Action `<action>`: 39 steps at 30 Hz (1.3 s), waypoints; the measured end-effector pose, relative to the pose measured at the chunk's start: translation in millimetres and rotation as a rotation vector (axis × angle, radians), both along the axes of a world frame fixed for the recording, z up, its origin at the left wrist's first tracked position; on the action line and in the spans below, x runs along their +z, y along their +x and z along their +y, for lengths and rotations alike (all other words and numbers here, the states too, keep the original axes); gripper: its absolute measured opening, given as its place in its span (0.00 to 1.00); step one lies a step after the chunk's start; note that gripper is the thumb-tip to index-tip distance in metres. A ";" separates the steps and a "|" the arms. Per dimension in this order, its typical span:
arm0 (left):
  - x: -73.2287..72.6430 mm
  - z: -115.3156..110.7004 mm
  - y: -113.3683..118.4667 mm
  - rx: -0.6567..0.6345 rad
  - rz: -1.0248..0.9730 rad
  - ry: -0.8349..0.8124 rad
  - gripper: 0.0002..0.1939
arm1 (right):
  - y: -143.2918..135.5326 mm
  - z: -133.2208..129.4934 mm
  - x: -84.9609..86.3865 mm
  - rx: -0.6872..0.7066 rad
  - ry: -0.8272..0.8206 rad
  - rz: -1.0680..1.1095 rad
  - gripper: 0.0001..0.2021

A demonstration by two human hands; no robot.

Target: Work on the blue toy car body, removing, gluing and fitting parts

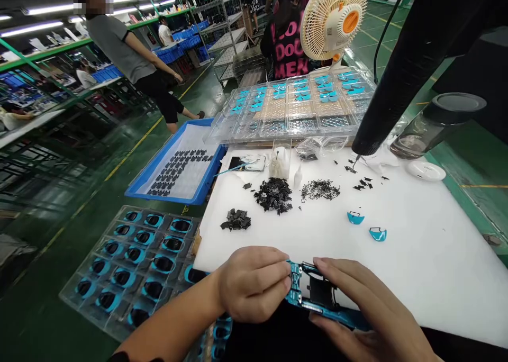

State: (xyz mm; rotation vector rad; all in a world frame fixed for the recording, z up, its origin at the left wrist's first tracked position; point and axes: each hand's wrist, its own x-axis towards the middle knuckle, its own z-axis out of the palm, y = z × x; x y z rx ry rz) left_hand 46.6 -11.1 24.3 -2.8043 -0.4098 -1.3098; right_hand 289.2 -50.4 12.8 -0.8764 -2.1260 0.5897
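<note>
A blue model car body [320, 293] with a black panel in its opening is held low in front of me, over the near edge of the white tabletop. My left hand [256, 283] is closed on its left end, fingers curled at the blue hinged part. Around the right end my right hand [367, 293] grips it, fingers along the far side and thumb on the near side. Beyond it, a blue curved piece [378, 234] with a thin black frame lies on the table, and a similar blue piece [355, 218] is just behind.
Piles of black plates [273, 195] and tiny black parts [320, 189] lie mid-table. A black screwdriver [391, 87] hangs at right, near a jar [434, 124]. Clear trays [289, 124] and a fan [333, 20] stand behind. A blue tray [198, 197] and filled tray [89, 253] are left.
</note>
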 end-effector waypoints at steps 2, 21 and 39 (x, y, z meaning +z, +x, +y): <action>1.6 -0.5 0.1 -0.004 -0.003 -0.003 0.06 | 0.3 -0.3 0.7 0.001 -0.005 0.009 0.27; 6.0 -3.7 0.0 0.043 0.006 0.073 0.05 | 0.4 -7.7 -17.5 -0.070 -0.094 0.156 0.34; 5.1 -4.4 -0.7 0.080 0.001 0.084 0.05 | -2.0 -9.0 -16.5 -0.053 -0.113 0.230 0.35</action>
